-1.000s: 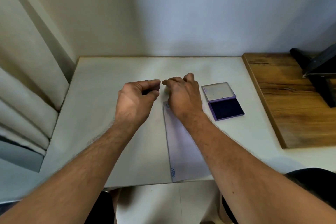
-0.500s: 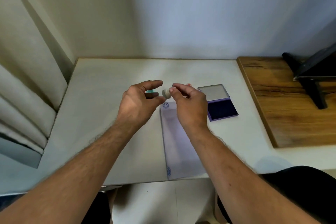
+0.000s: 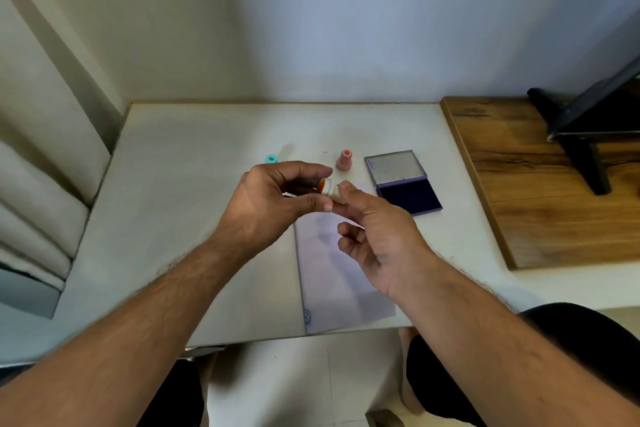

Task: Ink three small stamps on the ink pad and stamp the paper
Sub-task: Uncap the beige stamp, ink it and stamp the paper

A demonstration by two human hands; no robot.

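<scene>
My left hand [image 3: 273, 204] pinches a small stamp [image 3: 325, 186] between thumb and forefinger, its orange-red face showing. My right hand [image 3: 377, 236], palm up, grips the stamp's cream end [image 3: 336, 196] with its fingertips. Both hands hover over the top of the white paper [image 3: 332, 288], which has a blue stamp mark [image 3: 307, 315] near its bottom corner. A pink stamp [image 3: 344, 160] stands upright just behind my hands. A teal stamp [image 3: 271, 158] lies further left. The open ink pad [image 3: 410, 194], dark blue with its lid [image 3: 394, 168] folded back, sits to the right.
The white table [image 3: 173, 201] meets a wall at the back and cushions [image 3: 38, 204] on the left. A wooden board [image 3: 554, 191] with a black stand [image 3: 581, 149] lies at the right. The table's front edge is close to my lap.
My hands rose off the table and drew back, uncovering the pink and teal stamps. My right hand turned palm up, and the small stamp is now held between both hands.
</scene>
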